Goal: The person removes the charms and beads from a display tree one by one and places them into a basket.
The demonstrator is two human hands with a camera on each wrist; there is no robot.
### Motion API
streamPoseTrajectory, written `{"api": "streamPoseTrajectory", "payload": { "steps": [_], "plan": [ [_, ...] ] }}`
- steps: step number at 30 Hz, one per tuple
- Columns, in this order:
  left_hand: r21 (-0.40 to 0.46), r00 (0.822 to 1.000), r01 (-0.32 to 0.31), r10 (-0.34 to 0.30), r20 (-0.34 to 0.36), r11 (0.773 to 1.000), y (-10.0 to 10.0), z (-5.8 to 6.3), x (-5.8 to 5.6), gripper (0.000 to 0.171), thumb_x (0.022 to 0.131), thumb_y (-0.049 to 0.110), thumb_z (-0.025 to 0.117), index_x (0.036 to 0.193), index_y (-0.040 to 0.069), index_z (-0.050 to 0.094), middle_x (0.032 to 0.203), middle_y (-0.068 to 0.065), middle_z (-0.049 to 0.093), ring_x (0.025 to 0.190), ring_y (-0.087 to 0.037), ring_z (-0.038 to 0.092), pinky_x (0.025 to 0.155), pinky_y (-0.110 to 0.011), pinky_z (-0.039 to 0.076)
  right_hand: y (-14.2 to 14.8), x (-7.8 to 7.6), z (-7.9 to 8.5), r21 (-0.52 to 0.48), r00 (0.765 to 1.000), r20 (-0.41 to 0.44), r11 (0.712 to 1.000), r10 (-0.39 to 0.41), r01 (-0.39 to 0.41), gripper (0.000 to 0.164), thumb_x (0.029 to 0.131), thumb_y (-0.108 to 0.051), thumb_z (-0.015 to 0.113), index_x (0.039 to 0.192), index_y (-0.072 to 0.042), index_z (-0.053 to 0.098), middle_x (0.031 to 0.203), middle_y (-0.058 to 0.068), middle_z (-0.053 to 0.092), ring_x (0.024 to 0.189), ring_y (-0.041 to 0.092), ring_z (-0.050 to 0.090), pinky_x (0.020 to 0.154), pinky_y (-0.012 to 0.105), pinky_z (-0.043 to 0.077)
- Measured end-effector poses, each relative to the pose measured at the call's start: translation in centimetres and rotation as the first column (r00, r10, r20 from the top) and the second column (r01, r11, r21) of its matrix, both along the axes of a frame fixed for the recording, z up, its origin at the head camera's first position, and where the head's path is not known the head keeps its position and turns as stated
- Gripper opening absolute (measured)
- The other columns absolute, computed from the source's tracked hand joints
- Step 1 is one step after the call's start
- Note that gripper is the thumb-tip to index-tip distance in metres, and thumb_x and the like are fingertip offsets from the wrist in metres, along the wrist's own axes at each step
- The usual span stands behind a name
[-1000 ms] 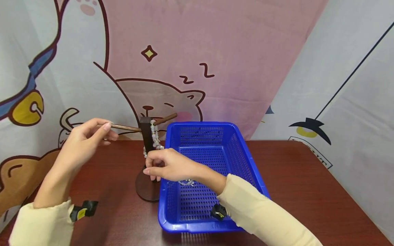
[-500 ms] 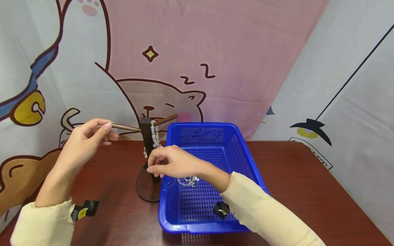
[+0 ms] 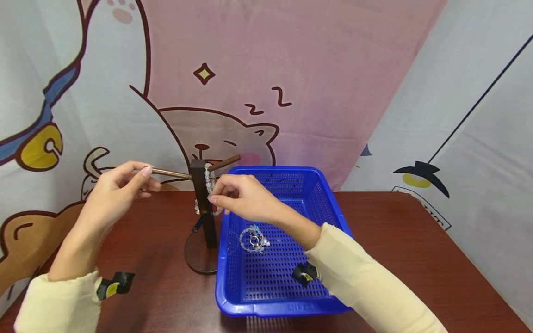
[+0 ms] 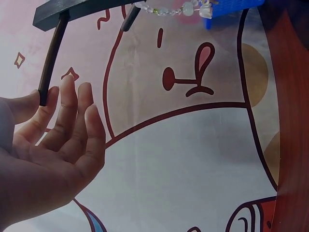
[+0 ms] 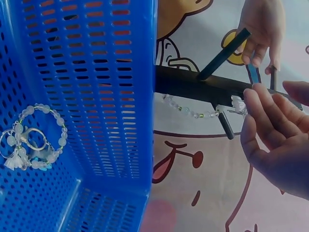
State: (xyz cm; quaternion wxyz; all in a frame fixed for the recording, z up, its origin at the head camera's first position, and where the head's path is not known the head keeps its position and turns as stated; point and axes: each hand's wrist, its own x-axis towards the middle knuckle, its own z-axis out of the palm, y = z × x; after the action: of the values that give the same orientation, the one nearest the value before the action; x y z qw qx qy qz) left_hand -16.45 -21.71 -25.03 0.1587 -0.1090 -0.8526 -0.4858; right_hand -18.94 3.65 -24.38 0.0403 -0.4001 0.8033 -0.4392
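A dark jewellery stand (image 3: pixel 202 194) with a round base holds a pale beaded bracelet (image 3: pixel 207 178) with a white charm (image 5: pixel 237 103), hung by its post. My left hand (image 3: pixel 118 187) pinches the end of the stand's left peg (image 3: pixel 172 173) between thumb and finger. Beside the post my right hand (image 3: pixel 245 199) has its fingers loosely bent. In the right wrist view its fingertips are close to the charm, with thumb and fingers apart; whether they touch it, I cannot tell. The lower front peg (image 3: pixel 198 225) is bare.
A blue perforated basket (image 3: pixel 287 307) stands right of the post, partly over the stand's base. Inside it lies a clear beaded bracelet (image 3: pixel 245 247) with rings and a white charm. A cartoon-printed cloth (image 3: pixel 316 69) rises behind the brown table (image 3: pixel 399 249).
My right hand has risen from the lower peg toward the hanging bracelet, uncovering the lower peg and the bracelet in the basket. The left hand keeps its place on the left peg.
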Motion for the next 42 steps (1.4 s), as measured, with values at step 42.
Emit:
{"api": "streamPoseTrajectory", "payload": {
  "steps": [42],
  "plan": [
    [-0.021,1.000,-0.020,0.020,0.006,1.000,0.30,0.07,0.25,0.029,0.097,0.026,0.045,0.103,-0.001,0.054,0.073,0.005,0.065,0.070,-0.003,0.061,0.064,-0.015,0.050,-0.78,-0.27,0.30,0.006,0.999,0.012,1.000,-0.030,0.030,0.007,0.090,-0.010,0.058,0.091,-0.004,0.055,0.068,0.006,0.064,0.054,0.010,0.058,0.054,0.024,0.051]
  ]
}}
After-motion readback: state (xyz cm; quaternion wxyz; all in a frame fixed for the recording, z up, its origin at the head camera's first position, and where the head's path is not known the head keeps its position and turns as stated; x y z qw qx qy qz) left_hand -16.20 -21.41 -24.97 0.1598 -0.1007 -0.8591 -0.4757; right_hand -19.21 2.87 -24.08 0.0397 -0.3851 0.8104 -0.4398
